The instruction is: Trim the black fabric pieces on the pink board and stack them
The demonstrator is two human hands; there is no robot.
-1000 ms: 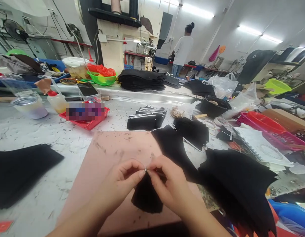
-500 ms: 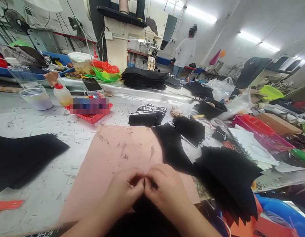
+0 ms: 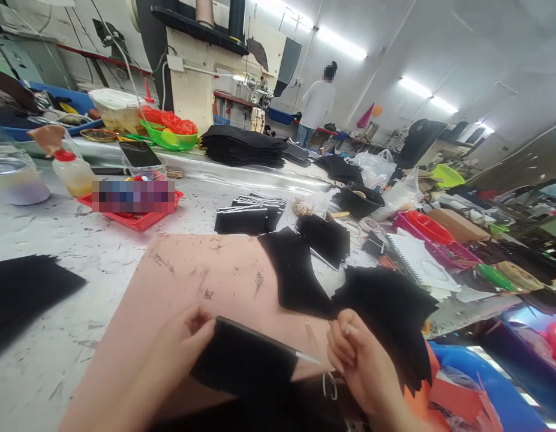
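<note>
My left hand grips the left edge of a folded black piece, holding it over the near edge of a pink mat. A thin pale strip sticks out of the piece's right end toward my right hand. That hand is closed in a pinch near the strip's tip, beside a fanned pile of black cut pieces. What it pinches is too small to name.
Black cut pieces lie on the mat's right side, in stacks behind it and at the far left. A red tray, a glue bottle, a notebook and pink baskets crowd the table. A person stands far back.
My hands, pinched together over a small black piece, have drawn apart. The left now holds a folded black piece flat, the right has shifted right. The view has swung rightward.
</note>
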